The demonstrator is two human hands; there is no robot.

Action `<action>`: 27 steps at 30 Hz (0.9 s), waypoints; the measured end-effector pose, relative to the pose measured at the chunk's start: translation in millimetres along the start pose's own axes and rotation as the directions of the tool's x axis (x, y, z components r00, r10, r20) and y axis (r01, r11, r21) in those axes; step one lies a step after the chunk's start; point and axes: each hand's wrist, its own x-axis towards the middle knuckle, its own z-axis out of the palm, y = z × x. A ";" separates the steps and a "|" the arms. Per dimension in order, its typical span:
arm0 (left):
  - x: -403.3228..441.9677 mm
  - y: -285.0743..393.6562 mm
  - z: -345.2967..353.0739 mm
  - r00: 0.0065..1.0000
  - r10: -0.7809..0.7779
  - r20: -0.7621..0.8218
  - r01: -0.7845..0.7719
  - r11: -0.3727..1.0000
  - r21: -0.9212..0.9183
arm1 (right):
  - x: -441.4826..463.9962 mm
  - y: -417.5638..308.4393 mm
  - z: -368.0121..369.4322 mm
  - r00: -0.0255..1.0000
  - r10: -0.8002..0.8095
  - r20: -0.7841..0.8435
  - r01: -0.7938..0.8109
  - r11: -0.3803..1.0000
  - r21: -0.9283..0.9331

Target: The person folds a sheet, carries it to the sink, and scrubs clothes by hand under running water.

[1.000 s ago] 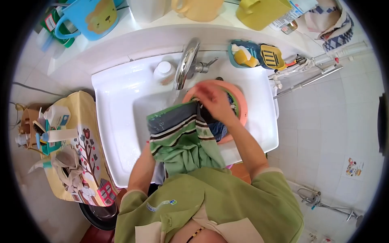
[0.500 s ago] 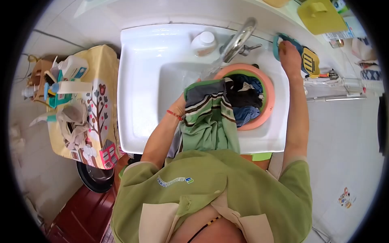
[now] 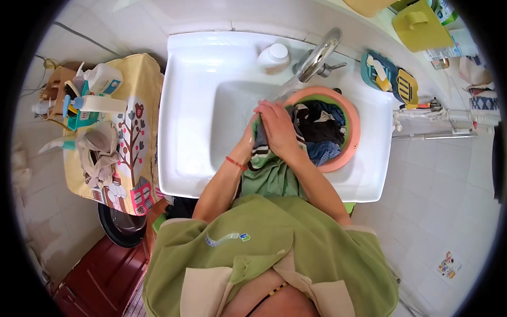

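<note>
A green garment (image 3: 272,177) with dark and white stripes and a grey part is bunched at the front of the sink. My left hand (image 3: 248,141) grips it from the left side, fingers mostly hidden behind the cloth. Over the fabric lies my right hand (image 3: 277,127), its fingers pressed together against the left hand, with cloth between the two. Whether anything small is under the right palm cannot be seen. Just right of both hands sits a pink basin (image 3: 355,138) holding dark and blue clothes (image 3: 320,124). Water runs from the faucet (image 3: 319,54) behind them.
The white sink (image 3: 182,121) surrounds the work, with a white bottle (image 3: 273,57) on its back ledge. A blue soap dish (image 3: 372,82) holding white and yellow pieces adjoins a yellow slotted dish (image 3: 406,84). Bottles (image 3: 103,79) stand on a cloth-covered surface (image 3: 142,74) at left.
My right hand has come from the soap dish at right back to the garment, meeting my left hand there. The view has shifted slightly.
</note>
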 end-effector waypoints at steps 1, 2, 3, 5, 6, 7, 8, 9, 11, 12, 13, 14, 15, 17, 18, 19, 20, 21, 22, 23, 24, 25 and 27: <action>1.6 0.3 -7.8 1.000 0.006 -0.008 -0.006 0.998 0.069 | 0.2 -2.2 5.0 1.000 -0.007 -0.003 0.008 0.998 0.068; -10.5 6.7 -1.7 1.000 0.006 -0.023 -0.003 0.991 0.133 | -0.9 -0.2 9.5 0.999 -0.018 -0.035 0.021 0.997 0.075; -24.0 12.0 6.1 0.999 0.006 -0.039 0.001 0.981 0.192 | 0.5 7.1 14.1 0.998 -0.029 -0.063 0.034 0.996 0.079; -47.8 19.3 34.8 0.994 -0.034 -0.104 0.045 0.992 0.114 | 6.3 26.9 24.5 0.999 -0.032 0.005 0.032 0.997 -0.073; -54.8 19.5 41.9 0.989 -0.057 -0.136 0.067 0.995 0.073 | 5.8 35.6 31.4 0.995 0.004 0.103 0.020 0.975 -0.223; -53.8 14.6 32.8 0.984 -0.063 -0.169 0.060 0.998 -0.021 | 0.6 41.2 38.0 0.979 0.061 0.193 0.014 0.931 -0.365; -47.8 7.3 11.6 0.997 -0.018 -0.078 0.007 0.990 -0.138 | 2.7 26.5 32.8 0.960 0.032 0.278 0.062 0.944 -0.325; -35.4 0.2 -13.2 0.999 0.044 0.014 -0.039 0.964 -0.263 | 11.1 2.3 20.3 0.933 -0.005 0.360 0.116 0.951 -0.287; -38.8 12.2 1.9 0.930 0.174 0.325 -0.026 0.910 -0.414 | -4.4 -24.0 29.1 0.979 -0.103 0.175 0.123 0.986 -0.109; -38.2 9.9 -0.2 0.928 0.182 0.324 -0.028 0.904 -0.426 | -5.4 -25.6 29.5 0.980 -0.119 0.162 0.141 0.981 -0.131; -37.2 8.2 -4.9 0.927 0.190 0.325 -0.033 0.900 -0.434 | -4.6 -28.0 30.2 0.980 -0.137 0.146 0.159 0.975 -0.152; -38.8 9.4 -5.1 0.925 0.197 0.325 -0.037 0.897 -0.440 | -3.9 -30.5 30.8 0.980 -0.155 0.127 0.176 0.969 -0.172; -41.3 9.6 -3.2 0.954 0.148 0.262 0.008 0.857 -0.515 | -2.5 -32.1 29.9 0.979 -0.173 0.108 0.191 0.962 -0.197; -40.5 12.5 0.0 0.954 0.123 0.275 0.035 0.862 -0.506 | 2.9 -28.4 20.8 0.976 -0.206 0.065 0.216 0.937 -0.275; -42.0 11.4 1.7 0.953 0.108 0.282 0.053 0.860 -0.508 | 2.6 -28.6 17.3 0.986 -0.166 0.007 0.160 0.935 -0.317; -39.0 7.7 -4.7 0.958 0.074 0.277 0.075 0.867 -0.492 | 4.2 -30.4 16.5 0.990 -0.134 -0.052 0.107 0.928 -0.356; -31.7 2.1 -18.2 0.961 0.044 0.273 0.094 0.875 -0.474 | 7.7 -29.3 14.7 0.987 -0.109 -0.115 0.056 0.920 -0.388; -33.3 3.8 -14.7 0.965 0.014 0.262 0.111 0.883 -0.456 | 5.0 -11.9 16.7 0.981 -0.173 -0.094 0.131 0.929 -0.345; -39.0 2.8 -12.0 0.951 -0.012 0.310 0.159 0.875 -0.457 | -3.8 18.2 22.5 0.970 -0.234 -0.071 0.204 0.934 -0.294; -55.7 14.2 9.7 0.935 -0.034 0.354 0.204 0.867 -0.455 | -8.4 38.9 19.9 0.953 -0.297 -0.052 0.277 0.931 -0.238; -64.4 20.7 21.3 0.917 -0.055 0.396 0.247 0.856 -0.453 | -7.8 44.0 2.7 0.990 -0.071 -0.124 0.044 0.977 -0.208; -62.3 20.0 12.2 0.892 -0.047 0.449 0.270 0.853 -0.447 | -6.5 47.5 -16.2 0.970 0.161 -0.184 -0.191 0.968 -0.160; -65.4 18.9 12.0 0.914 -0.037 0.403 0.248 0.839 -0.485 | 13.9 100.4 -37.1 0.847 0.161 -0.506 -0.288 0.940 -0.183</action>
